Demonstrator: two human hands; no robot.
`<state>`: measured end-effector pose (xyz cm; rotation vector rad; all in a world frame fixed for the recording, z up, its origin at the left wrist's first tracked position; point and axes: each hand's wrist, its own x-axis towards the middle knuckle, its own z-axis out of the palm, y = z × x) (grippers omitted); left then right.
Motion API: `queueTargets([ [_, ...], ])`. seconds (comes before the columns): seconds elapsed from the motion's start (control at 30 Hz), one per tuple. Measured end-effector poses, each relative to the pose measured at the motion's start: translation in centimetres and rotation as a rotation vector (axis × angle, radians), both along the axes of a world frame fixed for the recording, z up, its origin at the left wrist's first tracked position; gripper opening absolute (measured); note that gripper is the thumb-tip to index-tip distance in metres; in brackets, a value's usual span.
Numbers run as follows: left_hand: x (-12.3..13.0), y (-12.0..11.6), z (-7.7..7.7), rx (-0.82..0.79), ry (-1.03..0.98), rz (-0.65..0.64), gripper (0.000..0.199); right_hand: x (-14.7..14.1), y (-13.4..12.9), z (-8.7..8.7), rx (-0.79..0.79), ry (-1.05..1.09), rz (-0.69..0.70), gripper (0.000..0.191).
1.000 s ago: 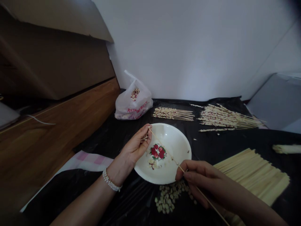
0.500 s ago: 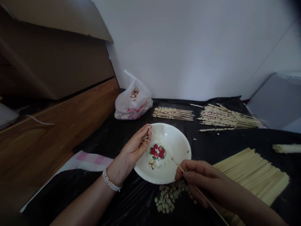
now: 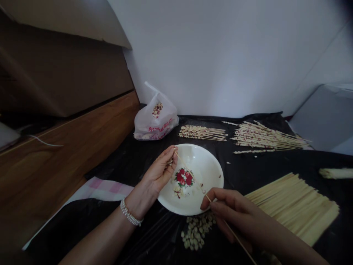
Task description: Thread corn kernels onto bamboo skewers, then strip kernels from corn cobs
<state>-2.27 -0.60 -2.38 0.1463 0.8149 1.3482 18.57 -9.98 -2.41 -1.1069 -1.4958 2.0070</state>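
Note:
A thin wooden skewer [image 3: 190,172] slants over a white bowl [image 3: 208,158] with a printed strawberry pattern. My right hand [image 3: 231,211] pinches it partway down, and its lower end runs out below that hand. One or two pale kernels [image 3: 203,191] sit on the stick just above the right fingertips. At the upper tip, my left hand [image 3: 162,167] pinches a small kernel [image 3: 175,148] between thumb and forefinger. More pale and dark-red kernels, like corn, lie partly hidden in its curled fingers. A few kernel bits [image 3: 178,192] rest in the bowl.
Loose kernels [image 3: 194,233] lie on black plastic sheeting before the bowl. Bare skewers [image 3: 300,206] are spread at right. Two groups of filled skewers [image 3: 202,132] [image 3: 256,136] lie behind, beside a white plastic bag [image 3: 157,121]. A cardboard box [image 3: 63,66] stands left.
My right hand has shifted slightly up and left along with the skewer. My left hand stays almost in place, still pinching at the tip.

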Motion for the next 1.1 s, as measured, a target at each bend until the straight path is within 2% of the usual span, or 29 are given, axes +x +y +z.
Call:
queueTargets([
  [0.23,-0.31,-0.05,0.19,-0.019,-0.072,-0.061,0.018,-0.03,0.1,0.37,0.039,-0.064,0.012,0.041],
  [0.43,-0.57,-0.07,0.25,-0.039,-0.11,-0.133,0.019,0.13,0.05,-0.09,0.072,-0.035,0.002,0.038],
  [0.67,-0.41,-0.22,0.37,-0.06,-0.093,-0.113,0.02,0.36,0.05,-0.61,0.085,-0.023,-0.013,0.035],
  [0.9,-0.27,-0.27,0.38,-0.066,-0.088,-0.081,0.038,0.36,0.08,-0.25,0.106,-0.039,0.01,0.036],
  [1.1,-0.55,-0.11,0.29,-0.069,-0.119,-0.075,0.037,0.53,-0.08,-0.03,0.105,-0.049,0.013,0.037],
])
